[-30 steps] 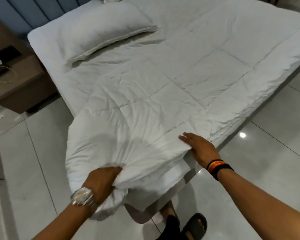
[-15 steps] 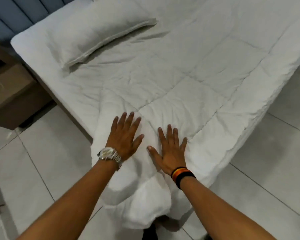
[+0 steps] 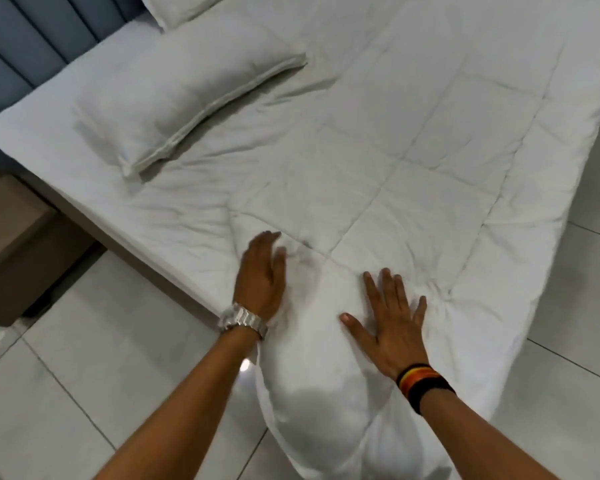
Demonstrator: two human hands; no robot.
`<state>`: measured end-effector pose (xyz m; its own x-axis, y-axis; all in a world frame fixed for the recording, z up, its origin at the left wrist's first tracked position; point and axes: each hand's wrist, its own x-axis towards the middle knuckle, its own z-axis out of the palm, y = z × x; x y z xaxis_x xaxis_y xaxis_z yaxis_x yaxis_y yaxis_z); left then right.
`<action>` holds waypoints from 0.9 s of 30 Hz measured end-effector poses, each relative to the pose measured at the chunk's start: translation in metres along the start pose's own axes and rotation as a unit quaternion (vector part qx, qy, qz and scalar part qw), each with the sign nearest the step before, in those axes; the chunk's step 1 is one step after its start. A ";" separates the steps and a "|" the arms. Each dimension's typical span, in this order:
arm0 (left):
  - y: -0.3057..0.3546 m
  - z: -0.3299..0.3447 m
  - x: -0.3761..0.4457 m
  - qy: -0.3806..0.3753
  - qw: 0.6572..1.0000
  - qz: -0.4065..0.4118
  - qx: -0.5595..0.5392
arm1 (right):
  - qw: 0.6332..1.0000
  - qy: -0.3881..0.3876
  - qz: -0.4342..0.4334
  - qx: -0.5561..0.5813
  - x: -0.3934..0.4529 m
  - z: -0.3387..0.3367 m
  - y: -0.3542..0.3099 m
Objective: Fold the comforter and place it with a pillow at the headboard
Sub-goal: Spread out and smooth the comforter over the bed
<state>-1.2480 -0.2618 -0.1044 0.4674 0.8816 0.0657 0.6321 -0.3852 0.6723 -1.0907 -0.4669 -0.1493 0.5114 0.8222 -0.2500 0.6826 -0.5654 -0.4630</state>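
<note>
The left hand (image 3: 262, 275), wearing a silver metal link watch (image 3: 244, 317) at the wrist, is lying on the near corner of the white quilted comforter (image 3: 413, 161), fingers together and pointing away toward the bed; its outline is blurred, so how firmly it is pressing cannot be told. The right hand (image 3: 388, 322), with a black, orange and yellow banded wristband (image 3: 421, 381) on its wrist, is resting flat and palm down on the same corner, fingers spread wide. The two hands are lying apart, with a puffed stretch of comforter between them, and neither is gripping any fabric.

Below the hands, the comforter's corner is hanging off the edge of the bed as a bulging fold, drooping toward the glossy pale grey tiled floor (image 3: 84, 358). Beyond the hands, the rest of the comforter is lying spread across most of the bed, its stitched squares showing, and its right edge is hanging down that side.

To the left, a strip of the white fitted sheet (image 3: 94, 192) is showing bare beside the comforter. A plump white rectangular pillow (image 3: 187, 95) is lying on that sheet, tilted, with one corner touching the comforter. A second white pillow (image 3: 177, 6) is sitting behind it at the top edge, only partly in view. The blue padded channelled headboard (image 3: 32, 39) is standing at the upper left, and a brown wooden bedside cabinet (image 3: 11, 244) is sitting on the floor beside the bed.
</note>
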 end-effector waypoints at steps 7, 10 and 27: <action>-0.106 0.001 0.089 -0.027 0.956 -0.264 -0.121 | 1.000 0.022 -0.012 0.016 0.012 0.039 -0.087; -0.118 0.012 0.107 -0.042 0.900 -0.320 -0.292 | 0.999 0.039 0.016 0.019 0.013 0.050 -0.093; -0.032 -0.123 0.140 -0.330 0.882 -0.108 -0.318 | 0.966 0.129 0.147 0.169 -0.024 0.024 -0.179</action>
<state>-1.2791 -0.0920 -0.0259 0.7699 0.4832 -0.4168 0.3732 0.1887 0.9083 -1.2376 -0.3841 -0.0810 0.8003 0.5602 -0.2138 0.2997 -0.6824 -0.6667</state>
